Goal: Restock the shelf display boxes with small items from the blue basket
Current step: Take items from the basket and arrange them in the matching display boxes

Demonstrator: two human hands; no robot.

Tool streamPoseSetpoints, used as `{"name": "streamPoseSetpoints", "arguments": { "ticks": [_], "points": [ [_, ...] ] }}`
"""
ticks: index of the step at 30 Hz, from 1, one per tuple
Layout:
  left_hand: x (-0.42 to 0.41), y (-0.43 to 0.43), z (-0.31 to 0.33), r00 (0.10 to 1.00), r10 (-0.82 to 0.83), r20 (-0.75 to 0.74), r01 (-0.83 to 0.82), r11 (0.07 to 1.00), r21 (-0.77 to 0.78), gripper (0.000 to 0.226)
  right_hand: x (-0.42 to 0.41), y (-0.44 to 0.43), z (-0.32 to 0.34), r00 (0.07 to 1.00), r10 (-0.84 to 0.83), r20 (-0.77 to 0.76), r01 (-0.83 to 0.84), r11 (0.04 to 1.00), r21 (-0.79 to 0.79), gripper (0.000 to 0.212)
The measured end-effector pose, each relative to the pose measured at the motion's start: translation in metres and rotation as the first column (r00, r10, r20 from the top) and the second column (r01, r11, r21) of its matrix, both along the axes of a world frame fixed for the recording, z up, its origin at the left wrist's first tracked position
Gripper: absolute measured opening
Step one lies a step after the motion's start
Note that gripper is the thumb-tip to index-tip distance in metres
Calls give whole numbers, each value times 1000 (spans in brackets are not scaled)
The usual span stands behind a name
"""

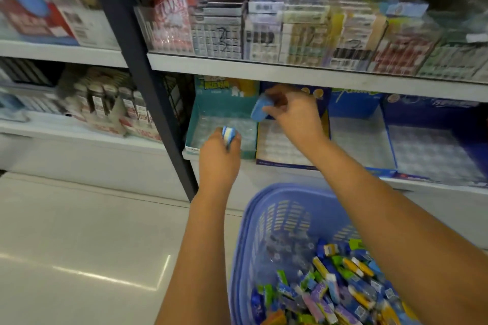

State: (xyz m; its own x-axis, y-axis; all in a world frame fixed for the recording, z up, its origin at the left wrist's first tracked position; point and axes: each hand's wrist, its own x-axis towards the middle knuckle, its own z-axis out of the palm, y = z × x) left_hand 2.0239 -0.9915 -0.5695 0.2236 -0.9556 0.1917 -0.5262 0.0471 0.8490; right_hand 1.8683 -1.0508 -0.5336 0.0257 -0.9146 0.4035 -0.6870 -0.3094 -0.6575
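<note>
Blue basket [253, 221] sits low in my view, bottom right, on the floor below the shelf. It's part full of small wrapped packs [340, 285], mixed blue, green, yellow, purple, heaped at its near side.

Left hand [219, 158] grip is closed on a small blue-and-white pack [228, 134], held at the front edge of the teal box [224, 105]. Teal box looks nearly bare inside; clear tray bottom showing.

Right hand [293, 111] grip pinches a blue pack [259, 111] between thumb and fingers, just above the wall shared by the teal box and the next box [280, 148] to the right. That box shows a white gridded insert. Can't tell if anything is in it; motion blur.

Two more blue boxes [353, 108] further right on the same lower shelf [264, 169], also showing pale inserts.

Upper shelf [264, 68] carries a row of blurred cartons. Dark upright post [148, 74] left of the boxes. Pale tiled floor [79, 245] at left.
</note>
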Motion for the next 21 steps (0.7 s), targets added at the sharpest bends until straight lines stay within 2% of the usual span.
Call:
{"name": "streamPoseSetpoints", "arguments": {
  "ticks": [3, 5, 11, 15, 21],
  "points": [
    [7, -8, -10, 983, -73, 168, 72, 997, 15, 23, 18, -39, -6, 964, -15, -266, 16, 1000, 1, 27],
    [11, -10, -20, 969, -126, 210, 113, 991, 72, 23, 23, -52, -13, 950, 27, -311, -17, 999, 34, 21],
    [29, -16, -31, 966, -223, 132, 203, 968, 150, 19, 26, -63, -18, 916, 170, -362, -124, 981, 147, 24],
    [38, -20, -30, 959, -260, 112, 239, 956, 171, 22, 30, -66, -11, 867, 171, -468, -85, 976, 200, 22],
    [42, -24, -30, 955, -284, 81, 265, 946, 184, 28, 26, -68, -5, 777, 149, -612, -36, 981, 192, 25]
  ]
}}
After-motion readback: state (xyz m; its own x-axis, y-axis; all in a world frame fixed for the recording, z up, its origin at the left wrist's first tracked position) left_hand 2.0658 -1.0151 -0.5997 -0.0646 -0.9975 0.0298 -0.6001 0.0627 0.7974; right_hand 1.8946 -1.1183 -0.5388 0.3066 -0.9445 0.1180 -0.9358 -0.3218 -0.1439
